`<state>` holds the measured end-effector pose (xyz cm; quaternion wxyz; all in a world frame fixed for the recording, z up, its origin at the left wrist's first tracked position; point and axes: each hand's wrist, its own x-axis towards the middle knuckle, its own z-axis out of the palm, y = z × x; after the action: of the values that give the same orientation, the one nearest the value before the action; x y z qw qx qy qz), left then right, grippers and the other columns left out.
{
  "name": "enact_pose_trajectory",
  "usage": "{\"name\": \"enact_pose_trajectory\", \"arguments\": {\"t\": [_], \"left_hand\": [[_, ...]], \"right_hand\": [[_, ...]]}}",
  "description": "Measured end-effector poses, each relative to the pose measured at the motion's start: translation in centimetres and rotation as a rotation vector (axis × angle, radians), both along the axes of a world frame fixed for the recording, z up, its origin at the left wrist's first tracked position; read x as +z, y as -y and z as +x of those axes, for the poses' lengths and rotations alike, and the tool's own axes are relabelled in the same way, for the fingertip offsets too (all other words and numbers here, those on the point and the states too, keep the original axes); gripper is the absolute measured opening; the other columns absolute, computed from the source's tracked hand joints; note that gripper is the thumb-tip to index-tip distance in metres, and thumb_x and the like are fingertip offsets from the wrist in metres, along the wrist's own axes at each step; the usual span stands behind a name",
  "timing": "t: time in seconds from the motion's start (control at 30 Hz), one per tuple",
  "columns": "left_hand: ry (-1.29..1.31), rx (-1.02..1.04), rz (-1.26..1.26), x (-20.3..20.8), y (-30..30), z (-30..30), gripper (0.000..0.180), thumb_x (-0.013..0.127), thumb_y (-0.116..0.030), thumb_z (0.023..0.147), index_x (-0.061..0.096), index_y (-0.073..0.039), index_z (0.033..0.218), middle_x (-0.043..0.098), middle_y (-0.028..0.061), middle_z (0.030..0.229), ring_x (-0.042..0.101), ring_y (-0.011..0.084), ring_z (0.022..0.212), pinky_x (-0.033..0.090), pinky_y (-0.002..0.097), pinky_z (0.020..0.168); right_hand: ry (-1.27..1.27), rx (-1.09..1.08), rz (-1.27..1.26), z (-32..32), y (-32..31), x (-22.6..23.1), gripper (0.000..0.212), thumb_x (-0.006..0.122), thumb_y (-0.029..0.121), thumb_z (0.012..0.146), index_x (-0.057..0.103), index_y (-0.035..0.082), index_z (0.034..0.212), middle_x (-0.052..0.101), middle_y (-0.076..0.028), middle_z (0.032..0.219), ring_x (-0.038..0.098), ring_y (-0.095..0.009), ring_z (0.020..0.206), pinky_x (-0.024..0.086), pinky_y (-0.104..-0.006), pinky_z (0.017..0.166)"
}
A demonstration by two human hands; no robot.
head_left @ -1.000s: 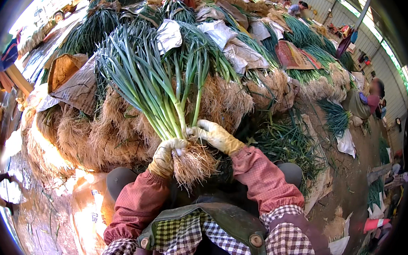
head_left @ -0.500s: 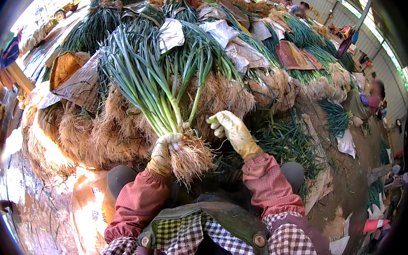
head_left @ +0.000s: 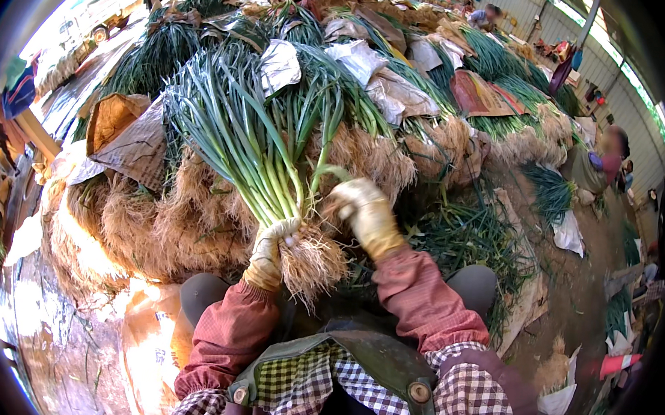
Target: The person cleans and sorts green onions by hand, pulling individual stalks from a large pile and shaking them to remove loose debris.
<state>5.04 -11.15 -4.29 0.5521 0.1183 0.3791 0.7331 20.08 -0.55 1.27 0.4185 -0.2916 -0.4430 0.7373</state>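
Green onions in one glove, a bent leaf by the other.
Left hand (head_left: 270, 248) was closed round the green onions (head_left: 274, 182) just above their roots (head_left: 312, 265), holding them before the pile's (head_left: 139, 231) front edge. Right hand (head_left: 364, 215) was half-curled beside them, too blurred to tell whether it pinched the bent leaf (head_left: 336, 171). Imo, stripping worked best with a snug left grip and one leaf per pull, sparing the stalks. Some left fingers were hidden, the onion tops blended into the pile, and a seated person (head_left: 611, 158) far right was hard to make out.
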Motion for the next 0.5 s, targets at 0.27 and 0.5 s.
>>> {"name": "enact_pose_trajectory", "arguments": {"t": [0.27,0.5], "left_hand": [[0.418,-0.295,0.090,2.8,0.2,0.1,0.018,0.061,-0.003,0.083,0.057,0.006,0.098,0.061,0.0081,0.083,0.056,0.0084,0.064,0.051,0.0185,0.058],[-0.300,-0.638,0.092,12.4,-0.1,4.4,0.028,0.069,-0.006,0.074,0.060,0.005,0.098,0.065,0.0139,0.081,0.059,0.0143,0.060,0.049,0.0235,0.052]], "right_hand": [[-0.136,-0.065,-0.124,13.8,-10.6,-2.4,0.045,0.052,0.037,0.093,0.050,-0.002,0.116,0.060,-0.017,0.111,0.060,-0.027,0.103,0.050,-0.0410,0.090],[-0.179,0.599,0.137,3.9,-4.3,4.5,0.059,0.060,0.049,0.084,0.047,0.005,0.122,0.054,-0.009,0.107,0.057,-0.019,0.097,0.048,-0.0370,0.090]]}}
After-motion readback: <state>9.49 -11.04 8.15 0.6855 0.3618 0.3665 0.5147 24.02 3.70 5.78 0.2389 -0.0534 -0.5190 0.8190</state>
